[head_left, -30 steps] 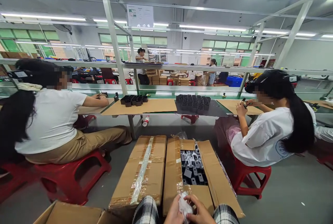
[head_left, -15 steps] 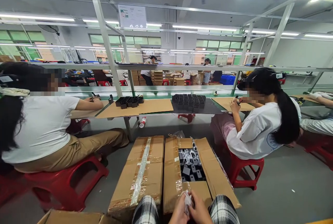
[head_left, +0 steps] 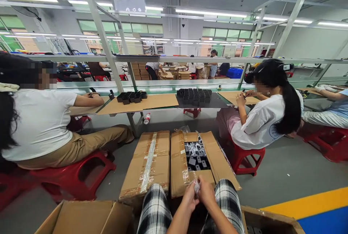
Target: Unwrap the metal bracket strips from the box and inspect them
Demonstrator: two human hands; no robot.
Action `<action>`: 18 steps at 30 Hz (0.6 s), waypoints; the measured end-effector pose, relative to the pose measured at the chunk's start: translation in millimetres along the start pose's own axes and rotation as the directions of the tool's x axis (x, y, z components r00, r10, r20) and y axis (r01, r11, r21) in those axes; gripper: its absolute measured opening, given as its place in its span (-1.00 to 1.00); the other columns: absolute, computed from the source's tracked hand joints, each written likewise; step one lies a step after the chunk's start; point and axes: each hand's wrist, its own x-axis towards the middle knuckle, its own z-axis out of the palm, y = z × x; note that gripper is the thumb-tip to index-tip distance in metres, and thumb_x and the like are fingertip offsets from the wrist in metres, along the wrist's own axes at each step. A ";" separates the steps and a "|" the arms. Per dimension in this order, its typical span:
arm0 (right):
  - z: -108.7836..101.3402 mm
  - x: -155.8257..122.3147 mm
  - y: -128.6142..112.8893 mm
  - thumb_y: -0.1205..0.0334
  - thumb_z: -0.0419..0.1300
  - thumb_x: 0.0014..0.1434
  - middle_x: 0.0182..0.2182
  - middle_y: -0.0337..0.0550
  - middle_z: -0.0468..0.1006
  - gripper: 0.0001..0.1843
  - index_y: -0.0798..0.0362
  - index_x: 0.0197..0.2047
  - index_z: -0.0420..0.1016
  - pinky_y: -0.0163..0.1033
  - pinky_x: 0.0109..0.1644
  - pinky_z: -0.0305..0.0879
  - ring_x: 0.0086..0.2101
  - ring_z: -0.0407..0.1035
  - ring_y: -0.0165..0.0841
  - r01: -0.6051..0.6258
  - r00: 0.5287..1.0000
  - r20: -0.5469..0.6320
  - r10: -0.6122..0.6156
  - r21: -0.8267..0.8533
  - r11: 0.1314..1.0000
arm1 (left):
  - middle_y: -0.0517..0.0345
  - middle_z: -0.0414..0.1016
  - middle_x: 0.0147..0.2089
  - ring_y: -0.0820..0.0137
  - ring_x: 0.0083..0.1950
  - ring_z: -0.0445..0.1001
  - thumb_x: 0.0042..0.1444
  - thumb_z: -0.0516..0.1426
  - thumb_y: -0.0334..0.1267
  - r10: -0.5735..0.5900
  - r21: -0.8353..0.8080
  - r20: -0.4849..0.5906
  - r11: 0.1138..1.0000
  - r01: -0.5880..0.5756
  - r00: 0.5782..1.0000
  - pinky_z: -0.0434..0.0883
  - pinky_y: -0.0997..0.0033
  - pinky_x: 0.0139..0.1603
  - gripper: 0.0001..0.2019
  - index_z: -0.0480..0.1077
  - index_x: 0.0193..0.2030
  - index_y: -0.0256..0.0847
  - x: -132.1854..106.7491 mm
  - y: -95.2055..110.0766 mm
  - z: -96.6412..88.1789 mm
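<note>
My left hand (head_left: 189, 195) and my right hand (head_left: 206, 191) meet above my knees, close to the near edge of an open carton (head_left: 178, 176). Between them is a small crumpled piece of whitish plastic film (head_left: 196, 187), pinched by the fingers of both. Whether anything lies inside the film I cannot tell. In the carton's opening several black box-shaped parts (head_left: 192, 162) lie together with clear plastic (head_left: 194, 148).
A taped carton (head_left: 160, 158) stands left of the open one. Nearer to me are another open carton (head_left: 84, 216) and, at right, one (head_left: 274, 219) with dark parts. Co-workers on red stools (head_left: 248, 156) sit either side, at a bench (head_left: 160, 101) holding black parts (head_left: 194, 96).
The view has tilted down, bringing my forearms and the right-hand carton into sight. My hands stay together on the plastic film, which now shows as a smaller bunch.
</note>
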 end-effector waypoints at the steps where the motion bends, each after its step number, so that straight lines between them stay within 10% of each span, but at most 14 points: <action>1: -2.7 -2.6 -0.5 0.58 0.04 -0.06 -0.44 -0.15 0.57 -0.60 0.03 -0.18 0.44 -0.31 -0.32 0.07 -0.36 0.48 -0.27 0.003 0.999 -0.033 0.000 0.093 0.996 | 0.22 0.40 -0.53 0.34 -0.39 0.50 -0.01 0.22 -0.11 0.023 0.028 -0.011 0.999 -0.022 1.000 0.44 0.38 -0.35 -0.83 0.38 -0.41 -0.13 -6.6 3.8 3.2; 5: -25.8 -5.5 3.0 0.48 0.03 -0.18 -0.63 -0.34 0.27 -0.82 0.01 -0.48 0.25 -0.34 -0.38 0.03 -0.51 0.24 -0.39 0.089 0.980 -0.198 0.022 0.534 0.841 | 0.13 0.51 -0.41 0.32 -0.26 0.51 0.01 0.28 -0.18 0.065 0.151 0.033 0.986 -0.069 0.997 0.48 0.29 -0.18 -0.81 0.47 -0.27 -0.21 -29.7 26.1 12.9; 12: -74.4 28.8 17.0 0.20 0.10 -0.11 -0.52 -0.39 0.24 -0.83 0.00 -0.38 0.20 -0.38 -0.39 0.14 -0.48 0.17 -0.45 0.101 0.974 -0.216 0.076 0.705 0.702 | 0.03 0.39 0.29 0.26 0.21 0.41 0.12 0.25 -0.23 0.166 0.198 0.275 0.954 -0.225 0.947 0.43 0.15 0.17 -0.57 0.44 0.16 -0.08 -47.3 64.9 28.8; 18: -75.7 28.3 10.0 0.16 0.11 -0.12 -0.59 -0.43 0.12 -0.83 0.03 -0.41 0.25 -0.37 -0.45 -0.03 -0.54 0.01 -0.50 0.239 0.944 -0.328 0.029 0.742 0.626 | -0.08 0.29 0.37 0.17 0.36 0.28 0.19 0.15 -0.25 0.217 0.197 0.238 0.944 -0.266 0.947 0.43 -0.01 0.21 -0.57 0.37 0.22 -0.15 -58.6 77.2 35.1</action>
